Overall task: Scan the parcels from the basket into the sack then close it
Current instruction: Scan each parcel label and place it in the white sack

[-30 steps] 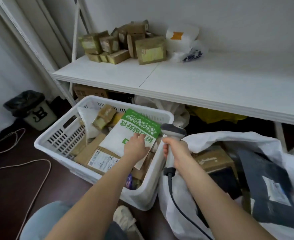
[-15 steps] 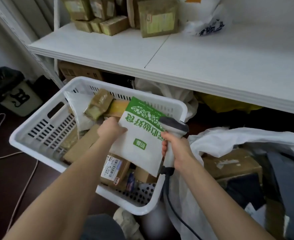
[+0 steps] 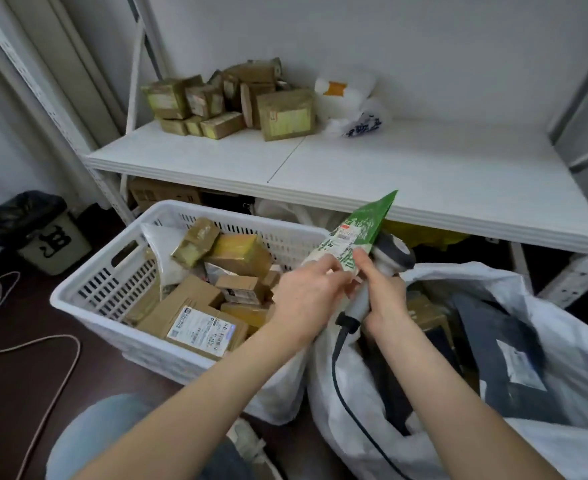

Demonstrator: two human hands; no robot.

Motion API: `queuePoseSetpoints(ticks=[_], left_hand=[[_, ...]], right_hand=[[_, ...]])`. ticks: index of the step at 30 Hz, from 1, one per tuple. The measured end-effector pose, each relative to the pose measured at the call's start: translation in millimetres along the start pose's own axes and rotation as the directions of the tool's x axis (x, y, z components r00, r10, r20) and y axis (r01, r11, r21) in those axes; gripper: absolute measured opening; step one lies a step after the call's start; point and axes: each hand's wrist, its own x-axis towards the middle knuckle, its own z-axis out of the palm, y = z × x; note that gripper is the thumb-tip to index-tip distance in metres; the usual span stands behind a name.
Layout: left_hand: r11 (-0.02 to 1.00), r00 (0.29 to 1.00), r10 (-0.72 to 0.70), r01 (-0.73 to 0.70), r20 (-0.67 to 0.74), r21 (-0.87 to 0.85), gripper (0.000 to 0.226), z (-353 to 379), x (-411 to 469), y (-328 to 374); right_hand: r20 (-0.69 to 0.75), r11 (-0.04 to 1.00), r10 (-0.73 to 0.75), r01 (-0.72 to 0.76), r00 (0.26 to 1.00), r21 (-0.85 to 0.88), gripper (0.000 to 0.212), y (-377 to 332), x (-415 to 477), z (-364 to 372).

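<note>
The mailer [image 3: 354, 237] has been lifted from the basket [image 3: 88, 289] and turned label-up, and is pinched in the left hand [image 3: 306, 289] beside the sack [image 3: 562, 341]. The scanner [image 3: 394, 251] is gripped in the right hand [image 3: 382, 296] just behind it, so scanning is judged imminent.

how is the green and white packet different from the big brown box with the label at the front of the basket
The green and white packet is a thin printed pouch; the labelled brown box is plain cardboard. The packet is up in the air and tilted, pinched by the left hand beside the scanner; the box lies in the basket, untouched. Both carry a white printed label.
</note>
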Motion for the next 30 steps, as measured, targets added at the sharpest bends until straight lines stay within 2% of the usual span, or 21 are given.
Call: queuePoseSetpoints(ticks=[2,4,6,8,9,11,13,14,16,19,21,23,27,30], left_hand=[[0.997,0.998,0.029,-0.025,0.062,-0.067,0.029,6,-7,23],[0.983,0.983,0.0,0.033,0.182,-0.18,0.036,11,-11,39],[0.957,0.954,-0.11,0.178,0.281,-0.23,0.034,10,-13,46],[0.907,0.92,-0.304,0.359,0.249,-0.22,0.046,11,-11,41],[0.845,0.867,-0.436,0.487,0.242,-0.221,0.055,9,-8,36],[0.67,0.705,-0.626,0.705,0.334,-0.232,0.067,3,0,26],[0.469,0.573,-0.633,0.819,0.52,-0.331,0.064,-3,4,25],[0.357,0.531,-0.597,0.847,0.602,-0.394,0.054,-4,5,27],[0.187,0.488,-0.545,0.863,0.681,-0.469,0.027,-8,7,30],[0.043,0.446,-0.584,0.851,0.678,-0.523,0.015,-2,9,35],[0.037,0.433,-0.624,0.848,0.65,-0.529,0.013,6,11,42],[0.032,0.436,-0.619,0.845,0.653,-0.534,0.008,14,12,51],[-0.037,0.424,-0.549,0.848,0.72,-0.528,0.012,35,10,74],[-0.053,0.43,-0.519,0.847,0.739,-0.529,0.015,51,3,92]], right_hand=[[-0.069,1.0,0.005,-0.006,0.998,-0.02,0.038,-10,-8,-19],[-0.132,0.998,-0.004,-0.003,0.991,-0.056,0.031,-17,-15,-38],[-0.179,0.994,-0.04,0.021,0.983,-0.103,0.028,-25,-19,-56],[-0.19,0.991,-0.059,0.034,0.98,-0.129,0.034,-35,-18,-75],[-0.181,0.99,-0.058,0.034,0.982,-0.134,0.038,-40,-18,-85],[-0.146,0.991,-0.047,0.028,0.988,-0.131,0.03,-51,-19,-104],[-0.106,0.994,-0.017,0.005,0.994,-0.108,0.011,-63,-25,-120],[-0.092,0.995,-0.004,-0.005,0.996,-0.099,0.009,-67,-27,-128],[-0.085,0.996,-0.014,0.007,0.996,-0.089,0.009,-73,-31,-141],[-0.145,0.993,-0.12,0.115,0.982,-0.041,0.023,-77,-35,-161],[-0.24,0.979,-0.202,0.197,0.95,-0.043,0.019,-84,-40,-174],[-0.26,0.968,-0.251,0.238,0.932,-0.081,0.01,-89,-50,-182],[-0.114,0.966,-0.22,0.199,0.969,-0.167,0.015,-81,-82,-177],[-0.085,0.972,-0.157,0.139,0.984,-0.187,0.026,-62,-100,-172]])
